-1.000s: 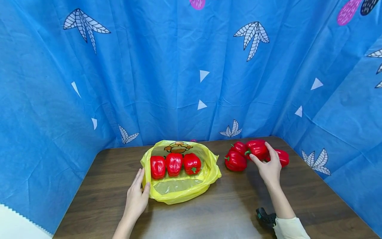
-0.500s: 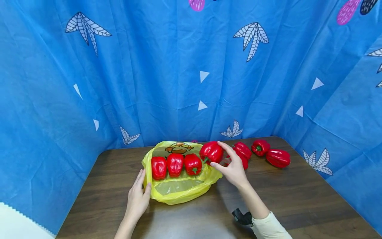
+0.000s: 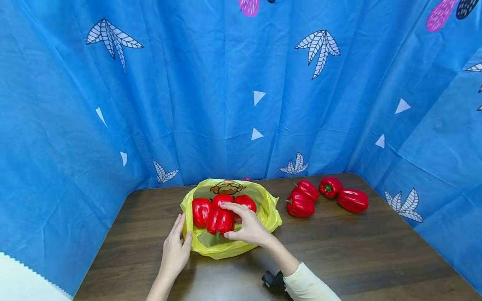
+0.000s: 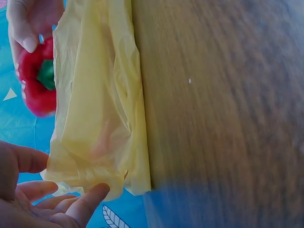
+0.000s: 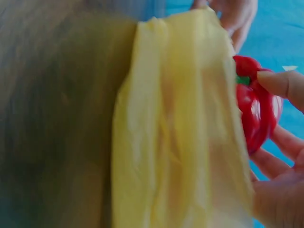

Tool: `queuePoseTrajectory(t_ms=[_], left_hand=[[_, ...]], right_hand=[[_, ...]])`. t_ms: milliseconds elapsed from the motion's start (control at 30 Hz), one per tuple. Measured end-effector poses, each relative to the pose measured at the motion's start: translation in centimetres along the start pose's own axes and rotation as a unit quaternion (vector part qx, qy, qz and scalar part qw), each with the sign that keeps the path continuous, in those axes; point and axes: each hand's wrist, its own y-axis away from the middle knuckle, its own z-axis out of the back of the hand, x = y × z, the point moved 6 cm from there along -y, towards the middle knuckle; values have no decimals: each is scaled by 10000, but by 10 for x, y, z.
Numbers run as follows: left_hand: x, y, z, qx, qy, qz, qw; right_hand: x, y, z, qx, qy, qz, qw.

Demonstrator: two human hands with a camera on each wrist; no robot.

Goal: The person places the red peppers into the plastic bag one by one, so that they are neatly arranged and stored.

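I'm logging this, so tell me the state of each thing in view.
Yellow bag: mouth open.
Held red pepper: whole, at the bag's mouth.
Three other peppers: inside the bag.
Four loose peppers: lying on the table.
Left hand: touching the bag's left side.
Right hand: gripping the held red pepper.
Blue curtain: hanging, creased.

Curtain [image 3: 211,83]: blue, leaf-printed, far, left and right
Table [image 3: 346,255]: brown, wood-grained
White patch [image 3: 22,284]: near left, zigzag edge

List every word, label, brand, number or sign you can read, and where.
No text can be read in any view.
Yellow bag: its orange print looks like a drawing; any lettering there is too small to read.
Blue curtain: leaves and triangles, no lettering seen.
Red peppers: no labels visible.
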Motion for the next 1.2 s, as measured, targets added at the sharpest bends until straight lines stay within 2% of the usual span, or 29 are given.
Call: queuePoseTrajectory(t_ms=[133,267,433,600,833,967,1200], left_hand=[[-1,0,-1,30,17,19,10000],[-1,0,-1,42,25,23,10000],[-1,0,-2,88,94,53,9999],[-1,0,-2,129,77,131,9998],[-1,0,-2,119,10,119,9999],[0,0,-2,106,-42,107,9999],[-1,0,-1,63,-99,54,9999]], right_hand=[[0,-2,-18,404,586,127,9974],[-2,-3,-31,750,821,241,9935],[-3,-7,-40,1035,437,248,9934],[-2,-8,-44,1145,202,199,9930],[-7,-7,-48,1267,-105,-64,9919],[-9,-7,-51,1337,-124,-143,9908],[-8,-7,-50,1390,48,-48,9903]])
